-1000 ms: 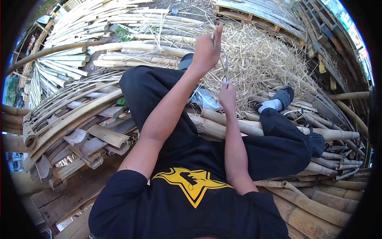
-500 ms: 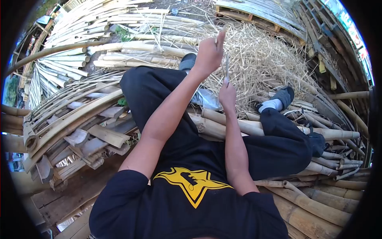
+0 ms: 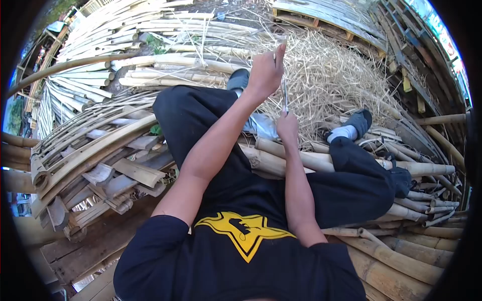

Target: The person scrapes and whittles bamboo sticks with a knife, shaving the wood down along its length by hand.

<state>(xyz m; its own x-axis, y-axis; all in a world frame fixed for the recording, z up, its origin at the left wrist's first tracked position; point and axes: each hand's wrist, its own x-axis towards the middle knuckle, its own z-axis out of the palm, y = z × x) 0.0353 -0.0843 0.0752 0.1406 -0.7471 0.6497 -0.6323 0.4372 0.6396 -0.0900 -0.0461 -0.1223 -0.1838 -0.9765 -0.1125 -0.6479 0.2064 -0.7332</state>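
My left hand is closed, thumb stretched out, around a thin pale strip that sticks out past its top. Below and slightly right of it, my right hand is wrapped round the handle of a knife. The narrow blade points up, with its tip close beside my left hand. Loose pale shavings lie on the ground behind both hands. Between my legs, a clear plastic bag rests near the bamboo poles.
Split bamboo pieces are stacked at the left, with long poles behind them. A wooden pallet stands at the back. My sandalled foot is at the right, near more bamboo.
My right hand has moved down slightly with the knife, whose blade now stands more upright. My left hand has shifted only a little.
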